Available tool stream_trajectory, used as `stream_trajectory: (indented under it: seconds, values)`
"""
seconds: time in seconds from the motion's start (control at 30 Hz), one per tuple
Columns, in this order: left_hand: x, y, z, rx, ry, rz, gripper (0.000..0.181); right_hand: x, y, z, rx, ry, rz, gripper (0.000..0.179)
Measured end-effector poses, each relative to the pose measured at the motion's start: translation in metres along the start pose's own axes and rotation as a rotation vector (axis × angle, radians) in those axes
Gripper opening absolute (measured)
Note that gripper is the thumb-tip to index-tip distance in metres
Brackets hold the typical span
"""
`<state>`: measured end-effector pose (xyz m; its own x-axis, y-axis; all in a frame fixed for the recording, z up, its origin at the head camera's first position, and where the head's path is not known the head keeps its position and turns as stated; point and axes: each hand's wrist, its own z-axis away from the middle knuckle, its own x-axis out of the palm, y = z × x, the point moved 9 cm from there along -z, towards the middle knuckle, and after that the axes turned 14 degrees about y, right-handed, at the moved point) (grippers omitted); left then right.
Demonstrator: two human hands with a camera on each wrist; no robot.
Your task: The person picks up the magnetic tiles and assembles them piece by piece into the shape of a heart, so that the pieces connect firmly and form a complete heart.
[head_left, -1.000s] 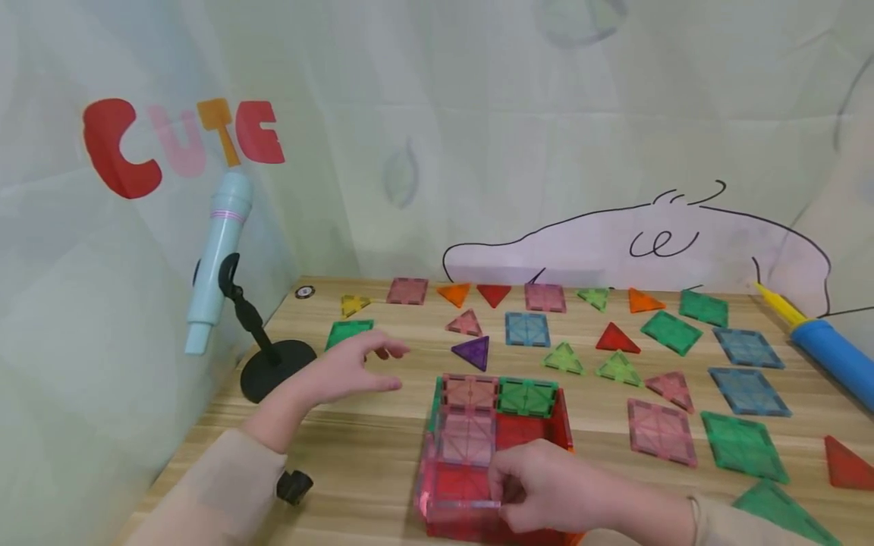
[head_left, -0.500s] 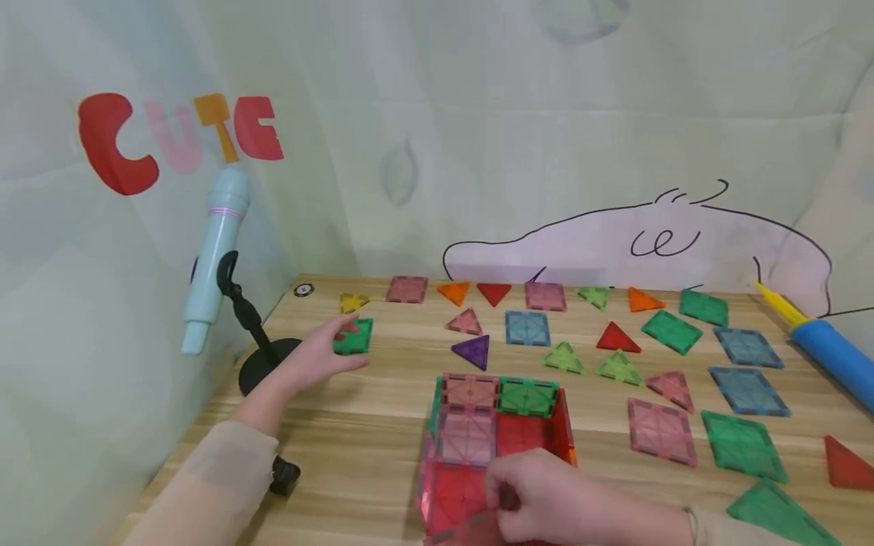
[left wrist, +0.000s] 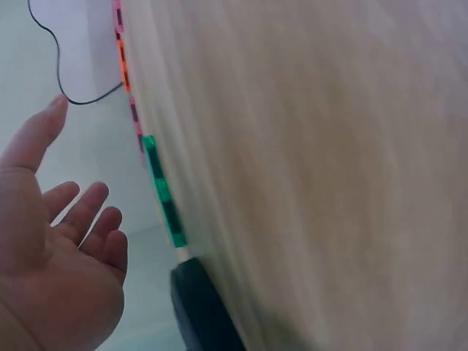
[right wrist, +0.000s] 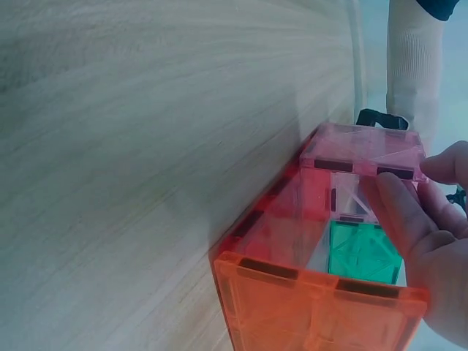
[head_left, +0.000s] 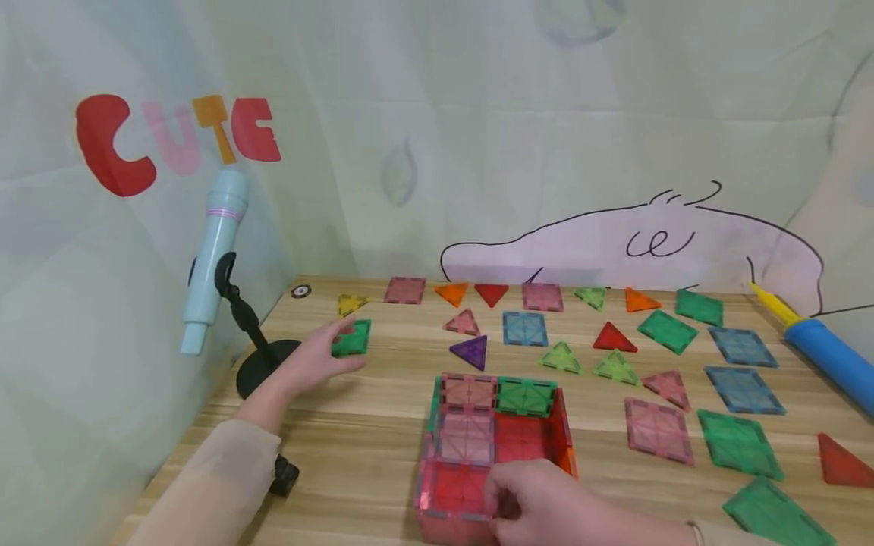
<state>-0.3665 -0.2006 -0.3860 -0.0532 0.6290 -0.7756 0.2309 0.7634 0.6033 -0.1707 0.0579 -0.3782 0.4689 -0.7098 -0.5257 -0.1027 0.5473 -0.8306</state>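
Observation:
My right hand [head_left: 539, 504] pinches a clear pink square magnetic tile [right wrist: 358, 148] between thumb and fingers, along the near side of a low open-topped box built of such tiles. The box has a red floor tile [head_left: 522, 438], a green back wall tile [head_left: 526, 396] and orange tiles [right wrist: 318, 303] on its right side. Over the table's left part, my left hand [head_left: 310, 365] is held with fingers loosely bent and nothing in them. A green square tile [head_left: 353, 337] lies just beyond its fingertips, partly covered by them in the head view.
Several loose square and triangular tiles lie across the back and right, including a purple triangle [head_left: 471, 352] and a blue square [head_left: 524, 328]. A light-blue microphone [head_left: 217, 258] on a black stand [head_left: 262, 364] is at left. A blue-and-yellow tube-like thing [head_left: 829, 356] lies at far right.
My left hand has moved left, to the green square tile, then stays there. The pink tile in my right hand, tilted at the box's near side half a second ago, now lines up with that side.

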Motion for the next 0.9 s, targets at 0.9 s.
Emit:
stream_trajectory:
  seconds: [0.9]
  values:
    - [0.024,-0.01,-0.003,0.067,-0.172,-0.278,0.089,-0.065,-0.01,0.004,-0.074,0.153,-0.137,0.013]
